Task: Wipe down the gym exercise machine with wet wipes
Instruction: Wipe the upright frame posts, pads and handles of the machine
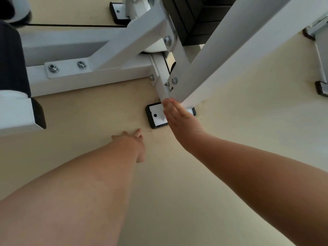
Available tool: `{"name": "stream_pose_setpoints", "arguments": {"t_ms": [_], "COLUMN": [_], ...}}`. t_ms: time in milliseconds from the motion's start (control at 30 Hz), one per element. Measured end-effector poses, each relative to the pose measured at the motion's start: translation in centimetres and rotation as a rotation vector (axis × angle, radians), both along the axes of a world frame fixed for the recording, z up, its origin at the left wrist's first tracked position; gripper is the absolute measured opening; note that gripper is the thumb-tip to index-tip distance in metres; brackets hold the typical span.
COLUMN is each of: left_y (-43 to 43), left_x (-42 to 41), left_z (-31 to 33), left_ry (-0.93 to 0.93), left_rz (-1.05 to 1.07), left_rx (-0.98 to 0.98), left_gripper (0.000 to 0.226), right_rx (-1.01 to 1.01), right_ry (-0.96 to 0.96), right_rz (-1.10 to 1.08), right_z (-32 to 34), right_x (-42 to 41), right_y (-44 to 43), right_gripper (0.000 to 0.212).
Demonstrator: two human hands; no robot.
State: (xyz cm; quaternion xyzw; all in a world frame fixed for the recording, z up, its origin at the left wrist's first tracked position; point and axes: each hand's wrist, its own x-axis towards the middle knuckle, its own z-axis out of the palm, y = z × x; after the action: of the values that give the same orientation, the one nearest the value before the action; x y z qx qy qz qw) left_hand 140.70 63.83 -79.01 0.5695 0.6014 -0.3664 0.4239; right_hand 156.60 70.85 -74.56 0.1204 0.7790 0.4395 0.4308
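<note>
The white steel frame of the gym machine (221, 50) fills the upper half of the head view. Its slanted beam comes down onto a white foot plate with a black rubber rim (154, 113) on the beige floor. My right hand (179, 118) lies flat with straight fingers against the lower end of that beam, over the foot plate. A scrap of white wipe (163, 118) peeks out from under its palm edge and is hard to tell from the white plate. My left hand (133, 141) rests on the floor just left of the foot plate, fingers spread, holding nothing.
A black weight stack (195, 18) stands behind the beam. A black seat pad (10, 59) and a white frame end with a black cap (38, 114) sit at the left. More feet stand at the top (117, 13) and far right (321, 88). Beige floor (230, 121) spreads around my arms.
</note>
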Motion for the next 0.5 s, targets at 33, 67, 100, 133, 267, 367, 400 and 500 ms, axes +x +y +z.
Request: {"name": "stream_pose_setpoints", "arguments": {"t_ms": [33, 67, 100, 133, 267, 367, 400, 500], "left_y": [0.1, 0.2, 0.3, 0.2, -1.1, -1.9, -1.9, -1.6], "left_x": [0.2, 0.3, 0.4, 0.2, -1.9, -3.4, -3.9, -5.0], "left_z": [0.0, 0.0, 0.0, -0.1, 0.0, 1.3, 2.1, 5.4], "left_ry": [-0.003, -0.003, -0.001, 0.000, -0.010, 0.021, 0.023, 0.033], "left_rz": [0.002, -0.002, -0.011, -0.023, -0.046, -0.047, -0.051, -0.064], "left_rx": [-0.001, 0.001, 0.005, 0.012, 0.083, 0.192, 0.247, 0.499], "left_gripper": [0.089, 0.088, 0.087, 0.085, 0.080, 0.077, 0.075, 0.068], "right_rx": [0.013, 0.015, 0.003, -0.019, -0.108, -0.199, -0.226, -0.237], "right_ry": [-0.002, -0.015, -0.038, -0.069, -0.168, -0.136, -0.107, 0.036], "right_rz": [-0.014, -0.030, -0.040, -0.043, -0.080, -0.096, -0.103, -0.102], "right_z": [0.1, -0.1, -0.4, -1.1, -3.6, -4.1, -3.7, -1.4], "right_x": [0.0, -0.1, -0.4, -0.9, -3.2, -3.9, -4.0, -4.4], "right_y": [0.0, 0.0, 0.1, 0.2, 0.4, 0.5, 0.5, 0.6], "right_gripper": [0.084, 0.085, 0.086, 0.085, 0.078, 0.071, 0.067, 0.061]}}
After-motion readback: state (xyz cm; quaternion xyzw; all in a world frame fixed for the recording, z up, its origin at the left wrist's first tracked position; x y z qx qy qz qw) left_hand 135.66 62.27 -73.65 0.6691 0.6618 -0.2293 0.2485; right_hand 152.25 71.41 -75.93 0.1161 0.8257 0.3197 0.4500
